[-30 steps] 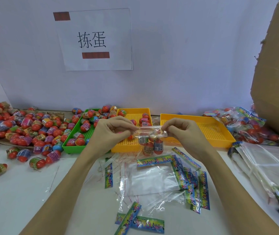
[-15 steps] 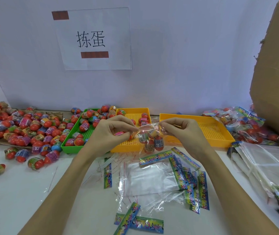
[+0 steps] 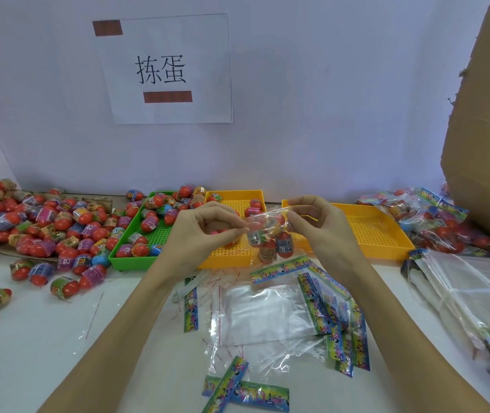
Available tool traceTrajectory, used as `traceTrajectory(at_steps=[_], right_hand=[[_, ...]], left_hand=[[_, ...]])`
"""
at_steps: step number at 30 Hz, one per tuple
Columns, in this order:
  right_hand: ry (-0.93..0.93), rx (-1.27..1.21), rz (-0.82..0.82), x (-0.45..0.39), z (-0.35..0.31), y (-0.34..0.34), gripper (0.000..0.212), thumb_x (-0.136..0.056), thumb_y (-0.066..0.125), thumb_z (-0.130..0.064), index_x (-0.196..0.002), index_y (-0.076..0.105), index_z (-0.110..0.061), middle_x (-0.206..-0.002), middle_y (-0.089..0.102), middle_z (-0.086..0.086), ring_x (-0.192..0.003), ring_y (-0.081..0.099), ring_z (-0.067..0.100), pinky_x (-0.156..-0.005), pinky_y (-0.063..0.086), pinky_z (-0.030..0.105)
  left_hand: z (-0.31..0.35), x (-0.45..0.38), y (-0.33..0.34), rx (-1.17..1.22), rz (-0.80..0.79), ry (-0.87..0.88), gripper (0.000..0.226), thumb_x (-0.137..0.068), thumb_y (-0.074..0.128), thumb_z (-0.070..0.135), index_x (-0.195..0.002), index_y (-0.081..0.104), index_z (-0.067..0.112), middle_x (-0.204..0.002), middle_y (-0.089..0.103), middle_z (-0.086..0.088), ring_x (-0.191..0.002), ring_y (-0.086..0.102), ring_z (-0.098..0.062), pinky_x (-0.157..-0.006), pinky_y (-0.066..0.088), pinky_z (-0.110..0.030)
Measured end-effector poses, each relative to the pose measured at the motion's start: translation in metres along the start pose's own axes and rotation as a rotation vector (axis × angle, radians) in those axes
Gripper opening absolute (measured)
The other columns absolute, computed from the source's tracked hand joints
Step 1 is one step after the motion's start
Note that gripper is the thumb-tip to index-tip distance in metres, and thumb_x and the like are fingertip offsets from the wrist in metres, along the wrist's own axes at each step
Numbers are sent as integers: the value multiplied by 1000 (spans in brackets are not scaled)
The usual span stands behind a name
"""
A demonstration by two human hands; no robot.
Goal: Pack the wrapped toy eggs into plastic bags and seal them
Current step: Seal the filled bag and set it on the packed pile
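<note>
Bags (image 3: 267, 311) printed with bright strips lie nearest us, their lettering too small to read. Above them our left hand (image 3: 205, 231) and right hand (image 3: 318, 225) pinch a filled bag (image 3: 267, 234). Trays (image 3: 369, 231) follow. Farthest, a sign (image 3: 166, 70) reads 拣蛋.

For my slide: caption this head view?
Both hands, left hand and right hand, pinch a bag of eggs above trays.
</note>
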State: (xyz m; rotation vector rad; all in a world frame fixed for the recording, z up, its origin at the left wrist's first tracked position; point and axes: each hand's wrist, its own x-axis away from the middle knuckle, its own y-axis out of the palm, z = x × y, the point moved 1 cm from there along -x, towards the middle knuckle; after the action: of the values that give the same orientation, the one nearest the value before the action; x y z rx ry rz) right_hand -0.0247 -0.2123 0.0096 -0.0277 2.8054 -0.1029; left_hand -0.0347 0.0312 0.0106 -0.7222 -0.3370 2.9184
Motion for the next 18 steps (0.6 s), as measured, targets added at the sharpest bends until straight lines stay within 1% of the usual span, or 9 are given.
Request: traceTrajectory(at_steps=[2, 4, 6, 8, 9, 11, 13, 15, 18], right_hand=[[-26, -38, -9, 1, -1, 2, 18, -97, 71, -17, -114, 73, -18, -95, 76, -5, -84, 73, 13, -74, 57, 20], [-39, -76, -20, 1, -2, 5, 19, -97, 70, -16, -116, 74, -18, -94, 76, -7, -85, 73, 12, -74, 56, 18], [-38, -94, -17, 0, -2, 6, 19, -99, 68, -16, -116, 75, -18, -98, 78, -3, -90, 73, 14, -76, 57, 19], [-39, -98, -2, -1, -1, 7, 17, -100, 67, -16, -115, 76, -17, -100, 78, 1, -95, 73, 17, -79, 57, 21], [-41, -99, 5, -1, 0, 7, 17, -100, 67, -17, -114, 76, -16, -100, 78, 1, -95, 74, 17, -80, 58, 22], [-35, -99, 6, -2, 2, 7, 16, -99, 68, -20, -113, 76, -16, -101, 78, 0, -95, 74, 15, -80, 58, 22], [-1, -167, 12, -2, 3, 9, 19, -98, 67, -28, -111, 77, -17, -100, 78, 0, -96, 74, 14, -82, 58, 22], [49, -278, 19, -2, 3, 11, 30, -94, 66, -40, -105, 78, -14, -96, 78, 2, -95, 73, 17, -85, 59, 25], [46, -156, -18, -2, 7, 13, 38, -91, 68, -49, -104, 78, -15, -100, 79, 4, -99, 74, 21, -87, 59, 32]], left_hand=[[-2, -1, 2, 83, 55, -45, 12, -84, 84, 4, -94, 80, 10, -97, 78, 1, -92, 74, -13, -81, 58, -19], [-4, -3, 5, 198, 137, -139, 19, -84, 84, 7, -99, 77, 15, -97, 78, 6, -92, 73, -11, -81, 59, -20], [-6, -5, 9, 346, 167, -253, 30, -82, 85, 17, -110, 75, 20, -106, 77, 7, -101, 72, -14, -89, 60, -28], [-10, -5, 12, 431, 134, -327, 43, -78, 85, 31, -118, 75, 19, -113, 78, 2, -109, 73, -18, -95, 59, -31], [-10, -4, 14, 425, 111, -328, 43, -78, 84, 34, -116, 77, 17, -114, 78, -2, -109, 73, -19, -93, 59, -30], [-11, -2, 18, 395, 106, -286, 31, -80, 84, 34, -104, 82, 16, -110, 79, -9, -104, 74, -21, -90, 58, -28], [-10, -2, 19, 402, 167, -263, 25, -78, 86, 34, -98, 84, 17, -105, 80, -10, -97, 75, -19, -86, 58, -27], [-11, -3, 20, 430, 214, -263, 24, -77, 86, 32, -96, 85, 17, -101, 81, -9, -93, 76, -16, -81, 58, -22], [-10, -4, 21, 499, 224, -289, 27, -71, 89, 30, -92, 85, 14, -98, 81, -9, -90, 76, -15, -78, 59, -22]])
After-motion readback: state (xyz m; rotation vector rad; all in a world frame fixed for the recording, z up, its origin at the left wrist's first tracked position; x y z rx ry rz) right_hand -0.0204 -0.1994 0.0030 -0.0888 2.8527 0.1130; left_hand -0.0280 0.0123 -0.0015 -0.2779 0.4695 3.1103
